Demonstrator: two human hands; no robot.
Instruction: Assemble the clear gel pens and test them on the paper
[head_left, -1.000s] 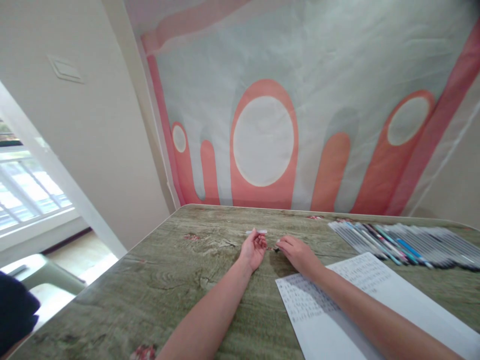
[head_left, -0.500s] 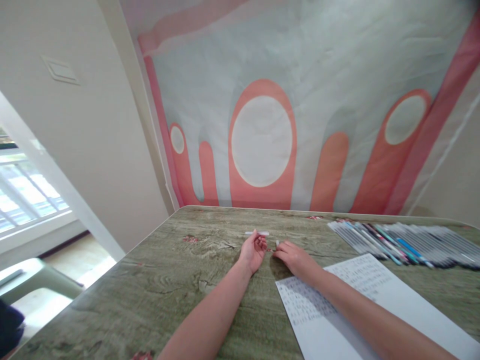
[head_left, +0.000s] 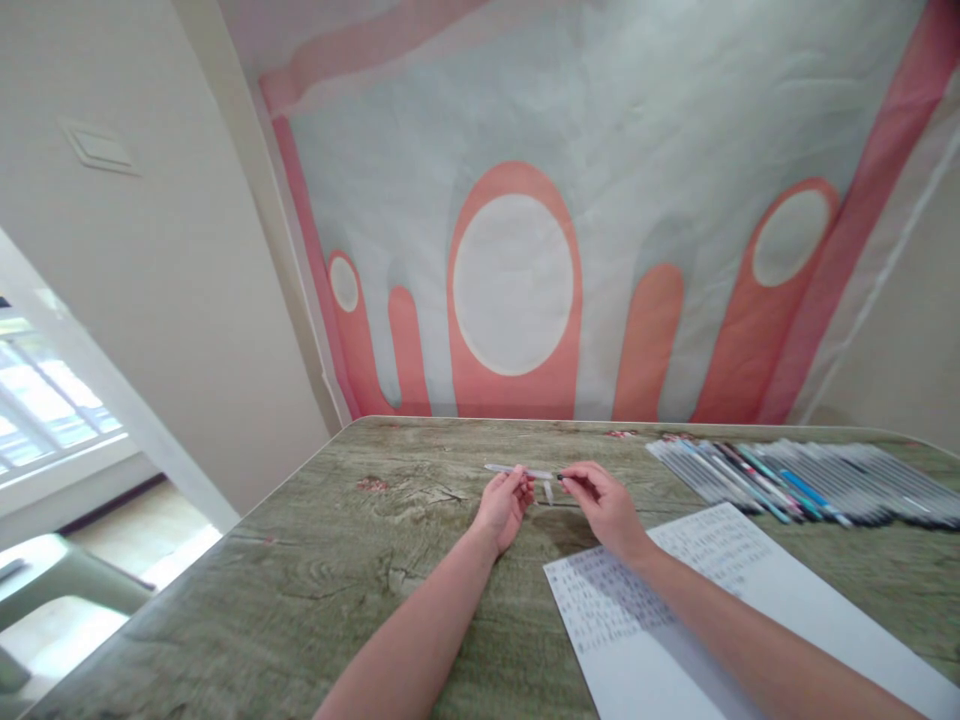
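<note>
My left hand point(head_left: 506, 508) is closed round a slim whitish pen point(head_left: 496, 468), which it holds level above the table. My right hand point(head_left: 600, 500) pinches a small black piece point(head_left: 561, 477) at the pen's right end. Whether that piece touches the barrel I cannot tell. Between the two hands, a short pale piece point(head_left: 548, 493), like a pen cap, lies on the wood-patterned table point(head_left: 337, 590). My right forearm passes over a white sheet of paper point(head_left: 795, 620) with rows of handwriting.
At the right of the table lies a wide row of clear-barrelled pens point(head_left: 885, 485), with several coloured pens point(head_left: 814, 498) among them. A wall with a pink and grey covering point(head_left: 517, 390) rises behind the table. A pale green stool point(head_left: 67, 580) stands at the left.
My right hand has risen from the table and now holds the black piece at the pen's right end. The pale piece is left lying below. My left hand keeps the pen.
</note>
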